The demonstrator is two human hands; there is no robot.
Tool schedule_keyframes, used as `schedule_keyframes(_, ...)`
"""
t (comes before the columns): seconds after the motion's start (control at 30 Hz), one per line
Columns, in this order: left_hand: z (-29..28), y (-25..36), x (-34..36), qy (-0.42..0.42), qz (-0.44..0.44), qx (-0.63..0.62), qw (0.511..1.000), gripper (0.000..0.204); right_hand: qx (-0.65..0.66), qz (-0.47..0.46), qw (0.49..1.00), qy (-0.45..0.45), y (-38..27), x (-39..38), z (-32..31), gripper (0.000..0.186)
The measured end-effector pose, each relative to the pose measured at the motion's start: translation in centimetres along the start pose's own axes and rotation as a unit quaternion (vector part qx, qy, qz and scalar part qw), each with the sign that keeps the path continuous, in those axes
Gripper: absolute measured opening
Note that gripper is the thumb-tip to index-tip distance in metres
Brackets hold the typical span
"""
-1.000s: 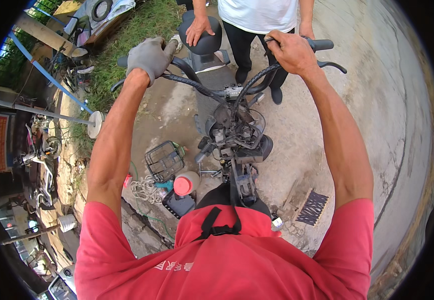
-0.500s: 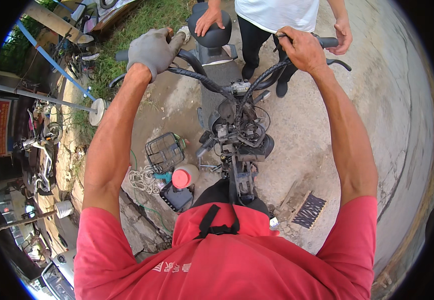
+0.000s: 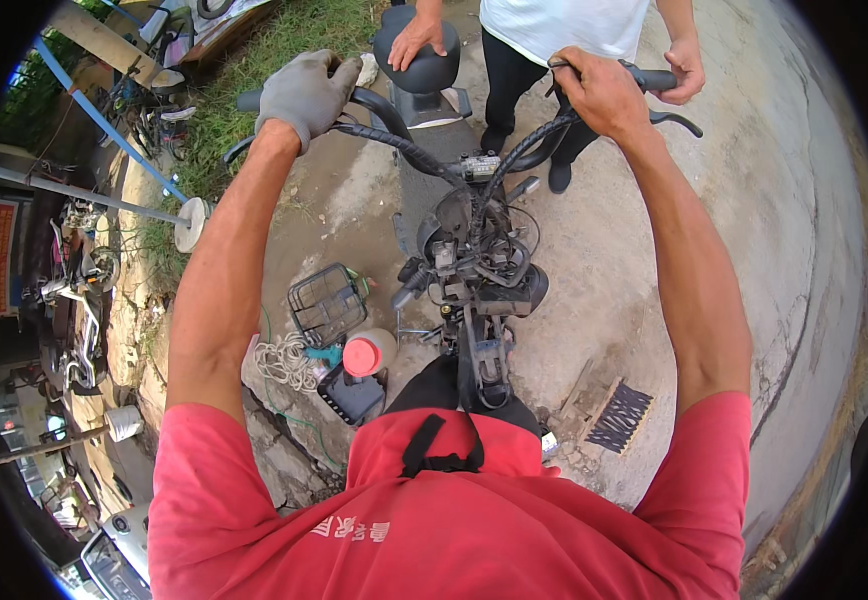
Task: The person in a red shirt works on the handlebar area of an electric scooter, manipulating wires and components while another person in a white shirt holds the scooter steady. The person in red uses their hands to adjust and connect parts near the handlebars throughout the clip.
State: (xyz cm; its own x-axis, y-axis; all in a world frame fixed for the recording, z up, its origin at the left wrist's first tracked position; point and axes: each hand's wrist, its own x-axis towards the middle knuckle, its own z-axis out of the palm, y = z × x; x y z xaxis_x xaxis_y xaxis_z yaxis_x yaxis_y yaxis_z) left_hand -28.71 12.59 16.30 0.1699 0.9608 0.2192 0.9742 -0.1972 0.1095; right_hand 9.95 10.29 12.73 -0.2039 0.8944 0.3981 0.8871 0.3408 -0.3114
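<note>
I am wearing a red short-sleeved shirt [image 3: 434,530], and a black webbing strap [image 3: 420,440] is crossing its front. Just ahead of my waist, a black two-wheeled scooter [image 3: 474,270] with its tangled dark wires exposed is standing on the grey concrete ground [image 3: 594,260], its length running away from me. To its left, a black plastic box [image 3: 354,394] is lying near a translucent plastic jug with a round red lid [image 3: 364,357], a coil of pale rope [image 3: 287,362] and, farther out, a black wire basket [image 3: 327,303]. On the right, a dark slatted rectangular panel [image 3: 619,415] is lying flat. At the ends of my outstretched arms, my left hand [image 3: 304,97] in a grey glove is clamping around the left side of the black curved handlebar [image 3: 382,112], while my bare right hand [image 3: 601,92] is curling tightly around its right side, inboard of the black rubber grip [image 3: 658,79]. Beyond, a person in a white shirt and black trousers [image 3: 564,25] is resting one hand on the black padded seat [image 3: 434,72]; the other is hanging right by that grip, and whether it is touching I cannot tell
</note>
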Motion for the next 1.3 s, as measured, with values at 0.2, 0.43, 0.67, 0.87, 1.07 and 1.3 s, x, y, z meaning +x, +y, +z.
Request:
schedule_keyframes(0.2,0.2,-0.2,0.5,0.003,0.012,-0.009,1.000,0.052,-0.021,0.022,1.000,-0.001,-0.4,-0.2,-0.4,0.027)
schedule_keyframes(0.43,0.4,0.4,0.2,0.030,0.014,-0.027,0.999,0.053,-0.014,0.016,1.000,0.009,0.6,0.0,-0.1,0.028)
schedule_keyframes(0.67,-0.6,1.7,-0.8,0.032,-0.022,0.014,0.999,0.052,-0.001,0.002,1.000,0.004,2.3,0.9,1.1,0.029)
schedule_keyframes(0.87,-0.6,1.3,-1.4,0.030,-0.030,0.007,0.999,0.055,0.041,-0.046,0.998,0.034,1.7,0.6,1.2,0.025)
schedule_keyframes(1.07,-0.8,1.8,-1.2,0.026,-0.036,0.033,0.998,0.059,0.045,-0.062,0.996,0.046,2.9,0.8,1.5,0.025)
schedule_keyframes(1.3,-0.7,1.6,-0.7,0.013,-0.028,0.034,0.999,0.058,0.035,-0.030,0.998,0.037,2.5,0.5,1.4,0.027)
